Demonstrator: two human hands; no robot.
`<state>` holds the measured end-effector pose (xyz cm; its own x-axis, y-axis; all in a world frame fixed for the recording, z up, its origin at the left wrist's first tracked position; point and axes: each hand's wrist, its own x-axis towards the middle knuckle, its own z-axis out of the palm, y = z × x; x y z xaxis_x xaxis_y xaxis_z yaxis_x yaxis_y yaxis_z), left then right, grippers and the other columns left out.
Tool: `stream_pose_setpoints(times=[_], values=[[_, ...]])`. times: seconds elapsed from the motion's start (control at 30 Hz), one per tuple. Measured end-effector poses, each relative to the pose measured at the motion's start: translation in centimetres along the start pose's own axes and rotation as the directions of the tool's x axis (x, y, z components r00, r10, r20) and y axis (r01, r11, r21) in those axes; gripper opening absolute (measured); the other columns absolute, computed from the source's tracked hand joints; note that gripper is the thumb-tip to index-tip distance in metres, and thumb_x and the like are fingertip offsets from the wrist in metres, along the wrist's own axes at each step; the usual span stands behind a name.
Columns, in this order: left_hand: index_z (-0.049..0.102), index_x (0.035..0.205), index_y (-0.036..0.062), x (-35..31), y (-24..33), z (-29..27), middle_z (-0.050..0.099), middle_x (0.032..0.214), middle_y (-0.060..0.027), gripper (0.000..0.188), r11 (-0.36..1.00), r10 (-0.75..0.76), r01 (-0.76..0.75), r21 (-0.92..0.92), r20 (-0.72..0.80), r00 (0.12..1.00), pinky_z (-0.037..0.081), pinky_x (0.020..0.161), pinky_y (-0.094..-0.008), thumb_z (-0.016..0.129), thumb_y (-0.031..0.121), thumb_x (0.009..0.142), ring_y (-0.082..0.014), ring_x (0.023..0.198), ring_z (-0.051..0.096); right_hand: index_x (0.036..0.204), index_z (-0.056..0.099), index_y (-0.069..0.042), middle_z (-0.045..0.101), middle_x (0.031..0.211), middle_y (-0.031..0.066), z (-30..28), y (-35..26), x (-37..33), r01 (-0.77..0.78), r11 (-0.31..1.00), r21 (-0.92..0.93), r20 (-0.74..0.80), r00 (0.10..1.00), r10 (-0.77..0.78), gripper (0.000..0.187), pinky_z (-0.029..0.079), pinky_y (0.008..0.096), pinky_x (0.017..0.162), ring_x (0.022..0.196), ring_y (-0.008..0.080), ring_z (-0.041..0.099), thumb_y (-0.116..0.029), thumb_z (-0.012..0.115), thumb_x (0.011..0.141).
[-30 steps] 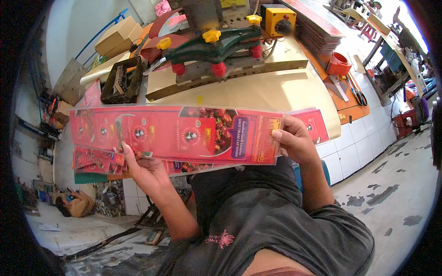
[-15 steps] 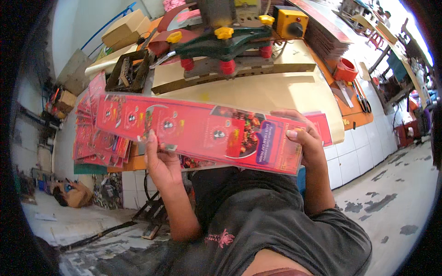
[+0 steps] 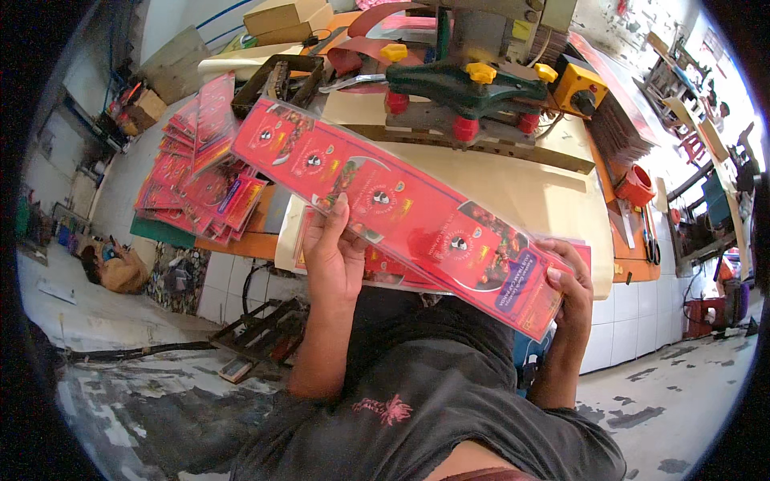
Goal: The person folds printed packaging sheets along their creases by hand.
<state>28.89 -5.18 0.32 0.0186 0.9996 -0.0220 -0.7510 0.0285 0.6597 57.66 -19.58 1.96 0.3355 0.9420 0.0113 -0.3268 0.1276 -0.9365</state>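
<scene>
I hold a long red printed card strip (image 3: 401, 208) in both hands, tilted so its left end points up toward the far left. My left hand (image 3: 333, 256) grips its lower edge near the middle, thumb on the printed face. My right hand (image 3: 569, 289) pinches the lower right end. More red cards (image 3: 377, 268) lie under the strip on the tan work surface (image 3: 521, 184).
A fanned pile of red printed cards (image 3: 200, 176) lies on the bench at the left. Behind the strip stands a green machine with yellow and red knobs (image 3: 465, 88) and a yellow switch box (image 3: 577, 88). An orange cup (image 3: 634, 188) and scissors (image 3: 650, 236) sit at right.
The strip has swung from level to slanted, its left end rising toward the bench. The view has shifted, and the card pile now sits clear of the strip at the left.
</scene>
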Motion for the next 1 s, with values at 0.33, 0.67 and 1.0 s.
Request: stream_pose_setpoints(times=[0.33,0.67,1.0], values=[[0.063,0.121,0.0037,2.5,3.3,-1.2,0.07,0.113,-0.0079,0.029,0.993,0.102,-0.103,0.061,0.014,0.995,0.06,0.076,-0.033,0.065,0.018,0.096,-0.0184,0.096,0.07,0.117,0.06,0.009,0.066,0.106,0.0191,-4.1,-1.7,-0.2,0.099,0.991,-0.089,-0.182,0.977,-0.114,0.054,0.054,0.0321,0.083,0.094,0.0239,0.066,-0.026,0.068,0.076],[0.063,0.117,-0.001,6.1,11.1,-5.5,0.07,0.107,-0.0075,0.025,0.912,-0.121,-0.005,0.411,0.279,0.953,0.054,0.086,-0.0287,0.063,0.011,0.095,-0.0133,0.092,0.068,0.121,0.058,0.005,0.067,0.106,0.0136,-15.4,-2.5,-1.9,0.095,0.976,-0.198,-0.207,0.969,-0.136,0.042,0.055,0.0329,0.087,0.096,0.0207,0.066,-0.024,0.063,0.091],[0.058,0.123,-0.007,6.6,10.6,-3.7,0.068,0.112,-0.0134,0.04,0.816,-0.179,-0.008,0.578,0.266,0.947,0.053,0.092,-0.0308,0.057,0.018,0.092,-0.0184,0.102,0.067,0.123,0.06,0.006,0.067,0.109,0.0124,-13.4,-4.3,3.4,0.064,0.988,-0.139,-0.159,0.983,-0.086,0.038,0.052,0.0319,0.092,0.101,0.0184,0.066,-0.019,0.059,0.094]])
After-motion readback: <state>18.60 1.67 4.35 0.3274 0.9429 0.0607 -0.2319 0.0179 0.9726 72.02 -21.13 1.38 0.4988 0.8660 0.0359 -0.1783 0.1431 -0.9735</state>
